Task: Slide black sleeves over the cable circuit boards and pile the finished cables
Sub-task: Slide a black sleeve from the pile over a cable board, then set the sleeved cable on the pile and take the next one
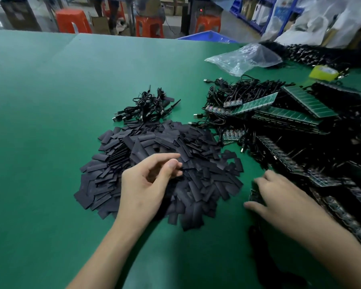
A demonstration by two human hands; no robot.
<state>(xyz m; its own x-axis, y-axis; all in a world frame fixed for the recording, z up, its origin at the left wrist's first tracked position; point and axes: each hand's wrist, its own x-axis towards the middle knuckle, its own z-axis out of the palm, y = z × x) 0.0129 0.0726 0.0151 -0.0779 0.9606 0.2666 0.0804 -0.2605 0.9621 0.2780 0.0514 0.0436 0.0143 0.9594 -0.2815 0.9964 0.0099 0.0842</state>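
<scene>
A big heap of flat black sleeves (196, 147) lies in the middle of the green table (40, 122). My left hand (148, 184) hovers over the heap's near side, fingers curled and apart, holding nothing I can see. My right hand (279, 201) rests palm down at the heap's right edge, fingers over a small circuit board (255, 195) on a black cable; the grip is unclear. Behind the heap lies a small pile of sleeved cables (148, 107). To the right are stacked green circuit board strips (308, 103) with tangled black cables (238, 90).
A crumpled clear plastic bag (244, 57) lies at the back right, with a yellow object (323, 73) and more black cables (313, 53) beyond it. Orange stools (71, 20) and blue shelving (256, 11) stand past the table's far edge.
</scene>
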